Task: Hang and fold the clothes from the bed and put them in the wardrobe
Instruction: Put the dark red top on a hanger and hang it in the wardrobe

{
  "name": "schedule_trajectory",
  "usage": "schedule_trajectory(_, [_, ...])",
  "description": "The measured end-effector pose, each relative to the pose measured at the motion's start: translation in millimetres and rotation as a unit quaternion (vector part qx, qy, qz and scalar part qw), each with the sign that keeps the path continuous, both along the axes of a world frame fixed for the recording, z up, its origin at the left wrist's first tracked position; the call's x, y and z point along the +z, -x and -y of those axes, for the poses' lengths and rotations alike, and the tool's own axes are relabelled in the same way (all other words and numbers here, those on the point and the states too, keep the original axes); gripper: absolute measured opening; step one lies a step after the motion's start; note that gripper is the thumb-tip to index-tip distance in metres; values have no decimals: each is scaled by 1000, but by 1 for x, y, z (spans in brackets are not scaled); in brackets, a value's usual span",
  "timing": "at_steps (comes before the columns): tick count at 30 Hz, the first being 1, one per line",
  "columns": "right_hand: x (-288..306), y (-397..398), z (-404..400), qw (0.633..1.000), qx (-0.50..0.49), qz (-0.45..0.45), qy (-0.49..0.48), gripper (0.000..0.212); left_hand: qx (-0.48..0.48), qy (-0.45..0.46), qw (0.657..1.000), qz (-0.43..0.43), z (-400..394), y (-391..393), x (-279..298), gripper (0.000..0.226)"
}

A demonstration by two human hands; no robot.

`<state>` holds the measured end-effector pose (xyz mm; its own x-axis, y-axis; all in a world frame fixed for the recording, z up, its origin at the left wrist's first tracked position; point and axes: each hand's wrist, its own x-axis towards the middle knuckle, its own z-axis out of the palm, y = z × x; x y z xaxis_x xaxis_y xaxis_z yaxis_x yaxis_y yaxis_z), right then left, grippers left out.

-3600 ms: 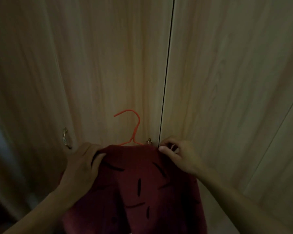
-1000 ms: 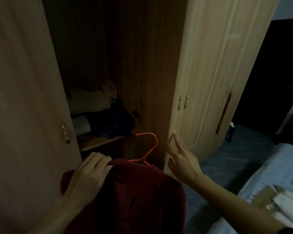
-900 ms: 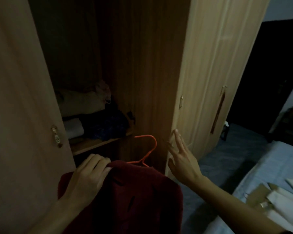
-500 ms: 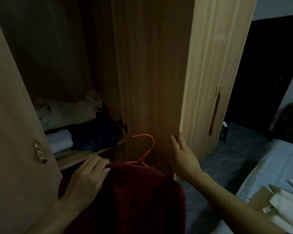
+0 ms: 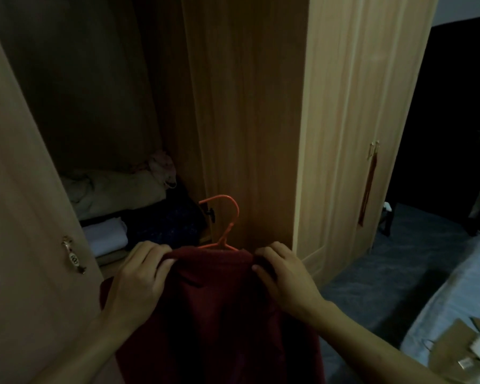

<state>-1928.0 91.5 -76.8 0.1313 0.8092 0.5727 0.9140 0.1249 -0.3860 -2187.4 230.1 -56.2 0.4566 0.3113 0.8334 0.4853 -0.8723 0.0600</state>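
Closest to the camera, both hands are on a dark red garment (image 5: 219, 314) that's hanging on an orange hanger (image 5: 224, 223). The left hand (image 5: 139, 284) has its fingers curled over the top left shoulder of the fabric, gripping it. The right hand (image 5: 284, 275) is doing the same on the right shoulder, fingers bent down over the edge with the thumb tucked against the cloth. The garment hangs straight down between the two forearms and runs off the bottom of the frame. The hanger's hook pokes up from the collar, right in the middle between the hands, not hooked on anything.

Off to the lower right there's the corner of a bed (image 5: 455, 286) with a light blue cover, and some pale folded things (image 5: 466, 356) lying on it, too blurry to say what they are.

Just past the hands is the wardrobe (image 5: 344, 106), light wood. Its left door (image 5: 20, 189) is swung open, with a small metal handle (image 5: 74, 254) on it. The right door (image 5: 247, 106) is open too, edge-on right behind the hook. Inside it's pretty dark, but there's a shelf (image 5: 114, 257) with stacked clothes: a beige bundle (image 5: 117, 195) on top, something white and folded (image 5: 106, 235) underneath, and a dark blue piece (image 5: 164, 225) beside that.

Further right, more closed wardrobe doors, a dark grey floor (image 5: 399, 259) and a black doorway (image 5: 460, 106).
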Motion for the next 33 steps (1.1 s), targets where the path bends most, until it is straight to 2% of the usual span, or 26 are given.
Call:
schedule_trajectory(4, [7, 2, -20, 999, 26, -21, -13, 18, 32, -9, 999, 12, -1, 9, 2, 29])
schedule_trajectory(11, [21, 7, -52, 995, 92, 10, -41, 15, 94, -3, 995, 16, -1, 28, 11, 29])
schedule_trajectory(18, [29, 18, -86, 983, 140, -23, -118, 12, 146, -38, 988, 13, 8, 46, 27, 21])
schedule_trajectory(21, [29, 25, -97, 978, 155, -29, -139, 11, 139, -59, 988, -16, 2, 58, 37, 16])
schedule_trajectory(24, [27, 32, -107, 976, 153, -28, -151, 13, 119, -32, 989, -78, -16, 74, 46, 15])
schedule_trajectory(28, [28, 47, -125, 977, 146, -24, -156, 19, 113, 28, 988, -99, -63, 99, 53, 41])
schedule_trajectory(31, [34, 59, -139, 978, 142, -10, -154, 19, 150, -11, 978, -145, -103, 113, 64, 52])
schedule_trajectory(33, [39, 67, -148, 979, 136, -6, -153, 19, 184, -41, 967, -173, -129, 124, 70, 43])
